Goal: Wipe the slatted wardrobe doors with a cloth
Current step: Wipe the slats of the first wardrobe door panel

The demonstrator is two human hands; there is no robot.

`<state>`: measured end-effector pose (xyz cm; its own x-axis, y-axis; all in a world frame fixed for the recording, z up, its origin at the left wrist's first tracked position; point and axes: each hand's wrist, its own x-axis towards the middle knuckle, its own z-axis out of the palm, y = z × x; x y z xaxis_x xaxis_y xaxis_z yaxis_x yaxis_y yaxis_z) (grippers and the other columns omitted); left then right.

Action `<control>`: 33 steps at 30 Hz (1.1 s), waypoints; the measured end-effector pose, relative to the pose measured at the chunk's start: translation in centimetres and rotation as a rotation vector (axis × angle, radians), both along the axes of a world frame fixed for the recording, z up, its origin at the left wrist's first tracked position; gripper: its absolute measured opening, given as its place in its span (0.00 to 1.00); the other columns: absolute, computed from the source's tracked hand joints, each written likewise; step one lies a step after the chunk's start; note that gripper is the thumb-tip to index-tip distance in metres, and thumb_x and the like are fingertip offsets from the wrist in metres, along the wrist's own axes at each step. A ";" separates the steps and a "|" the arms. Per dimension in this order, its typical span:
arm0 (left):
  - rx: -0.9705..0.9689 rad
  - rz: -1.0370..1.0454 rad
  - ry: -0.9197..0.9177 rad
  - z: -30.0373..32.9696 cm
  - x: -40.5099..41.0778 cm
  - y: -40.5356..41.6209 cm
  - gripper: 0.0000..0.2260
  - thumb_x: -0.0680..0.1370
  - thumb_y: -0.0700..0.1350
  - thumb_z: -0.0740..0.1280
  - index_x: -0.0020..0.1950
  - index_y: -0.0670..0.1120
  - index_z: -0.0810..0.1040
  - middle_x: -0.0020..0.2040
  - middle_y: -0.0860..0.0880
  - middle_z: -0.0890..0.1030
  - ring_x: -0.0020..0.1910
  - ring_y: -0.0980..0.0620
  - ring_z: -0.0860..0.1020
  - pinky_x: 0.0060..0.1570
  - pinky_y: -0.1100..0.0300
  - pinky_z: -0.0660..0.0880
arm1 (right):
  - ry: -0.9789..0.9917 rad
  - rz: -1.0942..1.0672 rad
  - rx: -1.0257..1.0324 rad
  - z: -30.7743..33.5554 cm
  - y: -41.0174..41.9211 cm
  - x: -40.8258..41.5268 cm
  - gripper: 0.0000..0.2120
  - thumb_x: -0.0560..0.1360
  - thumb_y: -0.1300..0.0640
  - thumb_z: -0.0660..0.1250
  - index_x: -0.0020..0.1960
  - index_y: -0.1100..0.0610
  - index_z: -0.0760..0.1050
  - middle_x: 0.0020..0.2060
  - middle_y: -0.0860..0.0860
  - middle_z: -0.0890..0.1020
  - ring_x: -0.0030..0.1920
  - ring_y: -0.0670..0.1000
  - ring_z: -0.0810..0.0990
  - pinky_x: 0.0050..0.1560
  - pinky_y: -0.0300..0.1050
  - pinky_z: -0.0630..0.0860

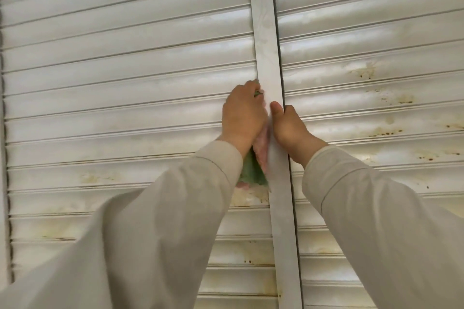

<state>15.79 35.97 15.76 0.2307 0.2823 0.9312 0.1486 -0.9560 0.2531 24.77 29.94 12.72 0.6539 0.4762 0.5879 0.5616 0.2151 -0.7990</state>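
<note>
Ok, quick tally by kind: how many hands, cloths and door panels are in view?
Hands: 2, left hand and right hand
Cloths: 1, green and pink cloth
Slatted door panels: 2, left door and right door
Total: 5

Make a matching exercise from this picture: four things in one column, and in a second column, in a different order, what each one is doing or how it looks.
Column 1
1. left hand
2. right hand
3. cloth
4. right door slats

Column 2
A. green and pink, hanging down below a hand
B. grips the edge of the centre stile, thumb on its front
C. holds the cloth against the left door
D. marked with brown and yellow spots

Pairs: 1-C, 2-B, 3-A, 4-D
</note>
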 end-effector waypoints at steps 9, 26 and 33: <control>0.360 0.215 -0.027 -9.5 1.1 5.3 0.23 0.72 0.37 0.70 0.67 0.47 0.79 0.54 0.42 0.76 0.51 0.42 0.73 0.49 0.51 0.72 | 0.043 0.026 0.019 -0.4 0.3 0.1 0.28 0.83 0.40 0.51 0.77 0.56 0.59 0.72 0.54 0.68 0.71 0.56 0.67 0.63 0.47 0.64; 0.289 0.261 0.159 -10.1 -1.1 5.4 0.26 0.82 0.48 0.53 0.81 0.49 0.56 0.80 0.49 0.61 0.79 0.51 0.56 0.76 0.38 0.47 | 0.051 0.017 0.008 -0.5 0.2 0.0 0.29 0.83 0.39 0.50 0.77 0.55 0.59 0.72 0.52 0.68 0.70 0.56 0.67 0.67 0.50 0.64; 0.474 0.175 0.364 -11.8 -1.5 5.6 0.24 0.82 0.50 0.51 0.78 0.48 0.65 0.77 0.49 0.67 0.77 0.52 0.62 0.77 0.46 0.51 | 0.040 -0.018 0.024 -0.5 0.0 0.1 0.28 0.83 0.40 0.50 0.77 0.57 0.60 0.72 0.55 0.69 0.70 0.56 0.68 0.63 0.46 0.65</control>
<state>14.27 41.54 4.01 0.5444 -0.0803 0.8350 0.3102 -0.9056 -0.2893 24.84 29.95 12.26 0.6852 0.4503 0.5725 0.5337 0.2246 -0.8153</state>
